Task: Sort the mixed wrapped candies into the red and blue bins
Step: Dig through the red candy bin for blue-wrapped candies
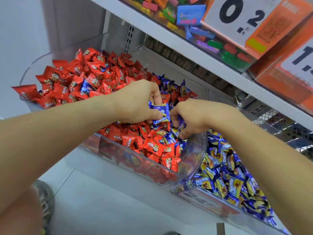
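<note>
A clear bin (118, 156) in the middle holds mixed red candies (152, 146) and blue candies. My left hand (135, 102) reaches over it and grips several blue wrapped candies (160, 112). My right hand (194, 116) is beside it, fingers curled down and pinching blue candies (182, 133) in the pile. To the left stands a clear bin of mostly red candies (71, 78) with a few blue ones among them. To the right a clear bin of blue and yellow candies (228, 180) sits lower.
A white shelf board (186, 46) hangs close above the bins, carrying a clear box of colourful chews (189, 19) and orange price cards (271, 26). A wire rack (279, 122) is at the right. A shoe (45, 200) shows on the floor at lower left.
</note>
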The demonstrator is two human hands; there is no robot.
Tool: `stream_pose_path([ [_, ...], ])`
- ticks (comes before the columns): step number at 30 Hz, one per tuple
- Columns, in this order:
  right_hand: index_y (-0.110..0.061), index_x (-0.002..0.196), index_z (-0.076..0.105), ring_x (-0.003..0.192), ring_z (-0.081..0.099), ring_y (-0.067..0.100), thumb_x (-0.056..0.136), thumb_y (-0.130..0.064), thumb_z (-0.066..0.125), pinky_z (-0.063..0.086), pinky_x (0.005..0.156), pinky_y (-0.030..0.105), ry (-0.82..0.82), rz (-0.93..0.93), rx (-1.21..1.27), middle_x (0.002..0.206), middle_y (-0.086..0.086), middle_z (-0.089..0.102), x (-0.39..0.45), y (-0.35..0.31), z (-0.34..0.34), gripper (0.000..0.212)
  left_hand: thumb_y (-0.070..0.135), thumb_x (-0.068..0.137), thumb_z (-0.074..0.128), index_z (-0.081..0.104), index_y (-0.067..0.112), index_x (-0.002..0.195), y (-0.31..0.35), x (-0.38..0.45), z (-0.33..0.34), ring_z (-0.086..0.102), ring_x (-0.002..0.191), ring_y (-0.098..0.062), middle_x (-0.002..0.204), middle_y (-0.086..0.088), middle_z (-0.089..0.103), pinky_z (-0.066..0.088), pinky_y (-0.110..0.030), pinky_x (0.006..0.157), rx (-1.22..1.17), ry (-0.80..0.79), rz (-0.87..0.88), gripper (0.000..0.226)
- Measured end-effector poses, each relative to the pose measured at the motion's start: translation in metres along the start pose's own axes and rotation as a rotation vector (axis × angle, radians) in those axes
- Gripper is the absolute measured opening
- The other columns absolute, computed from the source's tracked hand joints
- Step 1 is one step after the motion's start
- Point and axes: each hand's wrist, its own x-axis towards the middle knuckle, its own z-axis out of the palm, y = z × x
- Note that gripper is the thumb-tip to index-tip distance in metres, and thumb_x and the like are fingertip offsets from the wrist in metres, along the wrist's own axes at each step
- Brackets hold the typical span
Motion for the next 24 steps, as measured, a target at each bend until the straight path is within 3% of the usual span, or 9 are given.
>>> stream_pose_path([
  [3,-0.028,0.093,0.056,0.070,0.045,0.005,0.076,-0.033,0.082,0.036,0.057,0.030,0.060,-0.059,0.071,0.078,-0.007,0.053,-0.006,0.003,0.005,0.032,0.028,0.083,0.078,0.058,0.024,0.088,0.000,0.001,0.000,0.062,0.047,-0.006,0.067,0.002,0.073,0.044,-0.022,0.045,0.005,0.003,-0.007,0.022],
  [6,-0.032,0.095,0.052,0.072,0.043,0.002,0.078,-0.035,0.080,0.033,0.060,0.030,0.193,-0.098,0.210,0.085,-0.008,0.056,-0.017,0.010,0.007,0.033,0.026,0.082,0.079,0.058,0.022,0.089,0.001,0.002,-0.001,0.069,0.056,-0.025,0.067,0.000,0.073,0.057,-0.040,0.052,-0.029,0.032,-0.015,0.022],
  [9,-0.036,0.098,0.050,0.071,0.050,0.006,0.080,-0.045,0.077,0.044,0.071,0.036,0.349,-0.113,0.442,0.094,-0.002,0.061,-0.031,0.018,0.012,0.034,0.024,0.082,0.078,0.058,0.018,0.091,0.005,0.001,-0.005,0.068,0.054,-0.020,0.069,-0.004,0.073,0.058,-0.035,0.057,-0.108,0.086,-0.027,0.023],
  [12,-0.038,0.098,0.048,0.095,0.058,0.008,0.084,-0.044,0.074,0.047,0.089,0.037,0.521,-0.106,0.683,0.101,-0.010,0.060,-0.041,0.015,0.021,0.031,0.022,0.088,0.073,0.056,0.013,0.099,0.014,-0.002,-0.008,0.064,0.054,-0.019,0.070,-0.008,0.073,0.054,-0.035,0.059,-0.303,0.133,-0.062,0.022],
  [13,-0.036,0.098,0.047,0.096,0.058,0.005,0.085,-0.040,0.074,0.047,0.087,0.032,0.573,-0.103,0.766,0.100,-0.015,0.058,-0.044,0.013,0.026,0.030,0.022,0.091,0.070,0.056,0.012,0.103,0.018,-0.002,-0.006,0.064,0.056,-0.017,0.072,-0.009,0.073,0.054,-0.035,0.060,-0.355,0.134,-0.072,0.021],
  [15,-0.031,0.098,0.046,0.078,0.054,0.001,0.088,-0.035,0.073,0.045,0.074,0.026,0.640,-0.102,0.930,0.089,-0.015,0.055,-0.048,0.005,0.032,0.029,0.020,0.096,0.061,0.057,0.011,0.110,0.028,-0.005,0.000,0.065,0.063,-0.016,0.079,-0.012,0.072,0.058,-0.036,0.067,-0.455,0.100,-0.096,0.017],
  [18,-0.028,0.094,0.037,0.054,0.036,0.008,0.090,-0.032,0.070,0.037,0.057,0.030,0.727,-0.037,0.996,0.074,-0.005,0.049,-0.052,-0.009,0.042,0.033,0.020,0.101,0.052,0.062,0.010,0.108,0.038,-0.007,0.014,0.070,0.075,-0.025,0.092,-0.023,0.070,0.060,-0.044,0.082,-0.549,0.050,-0.139,0.016],
  [22,-0.029,0.095,0.031,0.055,0.044,0.008,0.092,-0.031,0.067,0.032,0.051,0.027,0.869,0.083,0.985,0.070,-0.008,0.049,-0.054,-0.024,0.052,0.036,0.024,0.104,0.046,0.056,0.008,0.115,0.052,-0.011,0.026,0.072,0.076,-0.025,0.092,-0.014,0.065,0.061,-0.046,0.078,-0.706,0.010,-0.209,0.022],
  [24,-0.029,0.103,0.034,0.059,0.052,0.006,0.091,-0.030,0.068,0.038,0.055,0.025,0.927,0.102,1.081,0.077,-0.010,0.055,-0.056,-0.024,0.054,0.036,0.024,0.104,0.045,0.052,0.008,0.118,0.059,-0.013,0.030,0.074,0.079,-0.029,0.089,-0.013,0.069,0.061,-0.045,0.078,-0.780,-0.009,-0.171,0.022],
])
